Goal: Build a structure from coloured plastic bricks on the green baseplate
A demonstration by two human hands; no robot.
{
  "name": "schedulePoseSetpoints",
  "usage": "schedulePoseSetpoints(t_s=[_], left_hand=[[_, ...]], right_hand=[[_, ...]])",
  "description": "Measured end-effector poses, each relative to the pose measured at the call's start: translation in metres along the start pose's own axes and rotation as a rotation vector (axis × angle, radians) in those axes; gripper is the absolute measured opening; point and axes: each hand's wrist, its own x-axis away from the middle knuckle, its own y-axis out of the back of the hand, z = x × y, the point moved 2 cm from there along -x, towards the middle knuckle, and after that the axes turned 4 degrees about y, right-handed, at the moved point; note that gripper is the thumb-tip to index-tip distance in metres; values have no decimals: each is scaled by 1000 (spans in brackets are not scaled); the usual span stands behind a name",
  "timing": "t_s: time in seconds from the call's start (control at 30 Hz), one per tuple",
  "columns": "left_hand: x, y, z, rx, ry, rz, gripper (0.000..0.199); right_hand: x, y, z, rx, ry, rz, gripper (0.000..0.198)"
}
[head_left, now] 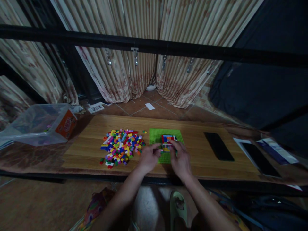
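Two bare hands close in on a small brick build (pixel 168 138) standing on a green baseplate (pixel 177 132)

The left hand (pixel 149 158) is at the build's left near corner, index finger stretched toward it and thumb bent in beneath; a small pinkish piece shows by the fingertips, but whether they pinch it I cannot tell. The right hand (pixel 180 157) comes from the other side, index finger reaching over the build's right part and thumb lower down, the two a little apart; whether they grip or only touch it is too small to tell. The baseplate lies on a wooden board (pixel 194 141), with a heap of loose coloured bricks (pixel 122 144) to the left and a dark phone-like slab (pixel 218 146) to the right
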Motion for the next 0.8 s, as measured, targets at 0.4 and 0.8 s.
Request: schedulePoseSetpoints(t_s=[0.4, 0.8], left_hand=[[-8, -5, -11, 303, -51, 98, 42], [-4, -6, -13, 349, -26, 147, 31]], right_hand=[[-15, -1, 9, -685, -401, 188, 25], [-10, 1, 8, -849, -537, 160, 23]])
